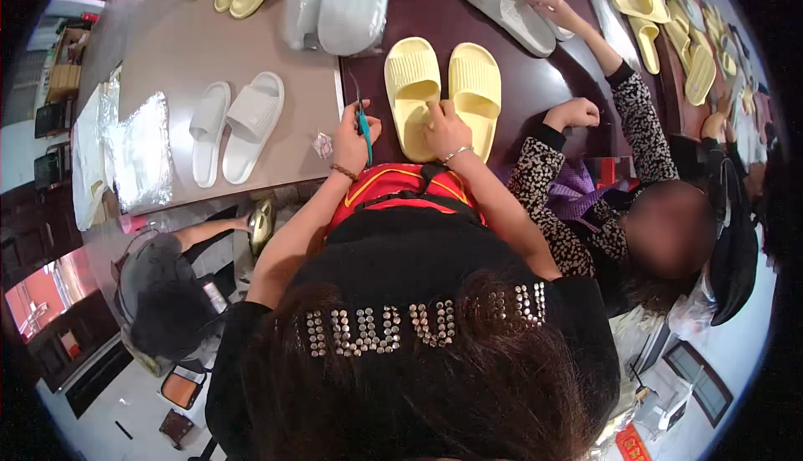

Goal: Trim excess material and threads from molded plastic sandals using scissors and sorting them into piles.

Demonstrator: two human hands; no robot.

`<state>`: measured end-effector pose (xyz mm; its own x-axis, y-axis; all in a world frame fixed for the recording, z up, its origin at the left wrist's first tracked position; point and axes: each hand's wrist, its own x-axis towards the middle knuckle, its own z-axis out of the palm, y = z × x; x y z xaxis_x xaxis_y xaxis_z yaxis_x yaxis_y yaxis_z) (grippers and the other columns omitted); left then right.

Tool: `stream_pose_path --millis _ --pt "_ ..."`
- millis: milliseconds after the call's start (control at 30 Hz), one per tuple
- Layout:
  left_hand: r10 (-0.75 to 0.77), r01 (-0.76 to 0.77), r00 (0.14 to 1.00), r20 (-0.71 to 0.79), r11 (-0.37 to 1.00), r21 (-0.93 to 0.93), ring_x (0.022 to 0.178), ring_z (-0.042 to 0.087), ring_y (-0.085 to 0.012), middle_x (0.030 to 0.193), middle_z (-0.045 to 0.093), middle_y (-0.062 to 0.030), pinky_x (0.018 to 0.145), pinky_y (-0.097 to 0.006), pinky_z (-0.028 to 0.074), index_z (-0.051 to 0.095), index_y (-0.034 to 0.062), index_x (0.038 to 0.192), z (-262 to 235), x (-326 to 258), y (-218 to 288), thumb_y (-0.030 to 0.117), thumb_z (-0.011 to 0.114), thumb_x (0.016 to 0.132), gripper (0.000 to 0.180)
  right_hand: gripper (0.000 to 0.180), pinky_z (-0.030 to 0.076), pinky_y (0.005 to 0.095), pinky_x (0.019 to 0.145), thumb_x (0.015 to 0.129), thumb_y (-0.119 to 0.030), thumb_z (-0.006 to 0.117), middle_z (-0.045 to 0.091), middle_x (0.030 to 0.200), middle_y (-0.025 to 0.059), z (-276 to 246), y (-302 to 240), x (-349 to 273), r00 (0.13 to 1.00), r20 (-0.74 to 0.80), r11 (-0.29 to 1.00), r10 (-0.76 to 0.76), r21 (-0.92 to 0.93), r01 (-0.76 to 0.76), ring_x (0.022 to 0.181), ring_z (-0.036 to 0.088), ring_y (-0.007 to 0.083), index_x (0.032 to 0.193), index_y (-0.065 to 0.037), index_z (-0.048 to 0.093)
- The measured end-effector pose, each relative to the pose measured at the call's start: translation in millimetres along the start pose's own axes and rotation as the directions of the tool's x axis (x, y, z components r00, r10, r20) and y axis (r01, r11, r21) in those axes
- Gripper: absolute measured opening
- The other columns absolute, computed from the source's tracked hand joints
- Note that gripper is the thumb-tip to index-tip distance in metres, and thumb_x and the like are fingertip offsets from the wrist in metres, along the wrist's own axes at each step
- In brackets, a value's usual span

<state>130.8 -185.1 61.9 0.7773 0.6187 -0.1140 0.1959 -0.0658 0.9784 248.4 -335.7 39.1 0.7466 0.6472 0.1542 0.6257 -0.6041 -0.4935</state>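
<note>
With my left hand (pixel 351 139) clamped on the teal scissors (pixel 365 130), I keep my right hand's (pixel 446 130) fingers pressing the yellow slipper pair (pixel 443 84) flat on the worktop (pixel 535 76) while trimming.

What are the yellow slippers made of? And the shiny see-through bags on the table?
The yellow slippers look like soft moulded foam or rubber: thick, one matte colour, with ridged straps and no seams. The left hand holds small teal-handled scissors; the right hand rests on the slippers. The clear bags look like thin plastic film: crinkled, glossy, catching bright glints.
</note>
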Motion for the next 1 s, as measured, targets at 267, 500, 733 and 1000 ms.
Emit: stream_pose_path --millis 267,500,733,1000 --pt "-0.001 0.003 1.000 -0.029 0.997 0.076 0.062 0.053 -0.0079 0.070 0.057 -0.0014 0.058 -0.022 0.043 0.045 0.0045 0.109 2.7 -5.3 0.5 0.008 0.059 0.073 0.039 0.026 0.046 0.0380 0.055 0.071 -0.024 0.058 0.045 0.084 0.0094 -2.8 -6.0 7.6 0.991 0.104 0.976 -0.083 -0.194 0.103 0.069 0.055 0.0272 0.089 -0.009 0.049" --pt "0.014 -0.013 0.999 -0.038 1.000 0.028 0.063 0.053 -0.0080 0.070 0.057 -0.0019 0.059 -0.022 0.044 0.046 0.0046 0.109 2.3 -0.7 -2.4 0.006 0.059 0.072 0.039 0.016 0.042 0.0405 0.067 0.064 -0.019 0.060 0.048 0.094 0.0070 -5.6 7.9 -4.3 0.981 0.097 0.986 -0.168 0.007 0.168 0.083 0.052 0.0255 0.074 -0.009 0.053" --pt "-0.007 0.005 1.000 0.021 0.996 0.090 0.065 0.053 -0.0093 0.074 0.056 -0.0032 0.061 -0.023 0.043 0.043 0.0062 0.112 3.9 11.0 -7.4 0.006 0.059 0.072 0.043 0.013 0.033 0.0414 0.084 0.060 -0.012 0.059 0.055 0.103 0.0066 -54.6 -0.1 -14.9 0.950 -0.081 0.933 -0.302 0.178 0.312 0.104 0.045 0.0322 0.063 -0.006 0.047" --pt "0.057 -0.044 0.998 -0.015 0.887 0.460 0.074 0.058 -0.0280 0.082 0.059 -0.0132 0.066 -0.035 0.045 0.043 0.0067 0.110 24.6 42.5 -10.7 0.021 0.063 0.070 0.047 0.014 0.043 0.0360 0.068 0.078 -0.007 0.046 0.052 0.062 0.0066 3.0 15.0 4.0 0.856 0.315 -0.194 0.409 0.947 -0.256 0.073 0.054 0.0218 0.065 -0.007 0.042"
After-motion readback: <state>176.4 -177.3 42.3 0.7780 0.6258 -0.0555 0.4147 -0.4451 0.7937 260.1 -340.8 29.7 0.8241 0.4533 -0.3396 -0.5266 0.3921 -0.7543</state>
